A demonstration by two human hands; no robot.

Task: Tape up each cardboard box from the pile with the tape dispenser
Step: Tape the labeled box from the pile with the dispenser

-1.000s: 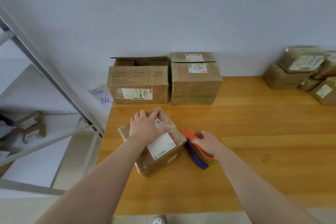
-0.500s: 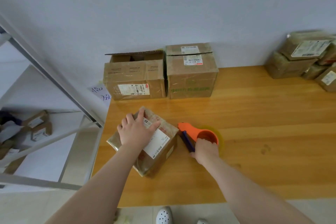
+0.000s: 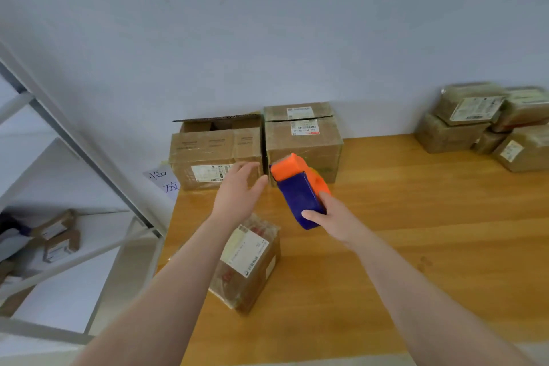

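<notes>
A small cardboard box (image 3: 249, 264) with a white label lies on the wooden table (image 3: 416, 232), near its left front. My right hand (image 3: 332, 217) grips the orange and blue tape dispenser (image 3: 300, 187) and holds it in the air above the table, right of and beyond the box. My left hand (image 3: 237, 193) hovers above the box with relaxed fingers reaching toward the dispenser's orange end, not touching it.
Two larger boxes stand against the wall: one with a raised flap (image 3: 214, 154) and a closed one (image 3: 303, 140). A pile of wrapped parcels (image 3: 487, 125) sits at the back right. A metal shelf frame (image 3: 74, 140) holding small boxes is at the left.
My right hand has lifted the tape dispenser off the table and raised it. My left hand has left the small box and moved up toward the dispenser.
</notes>
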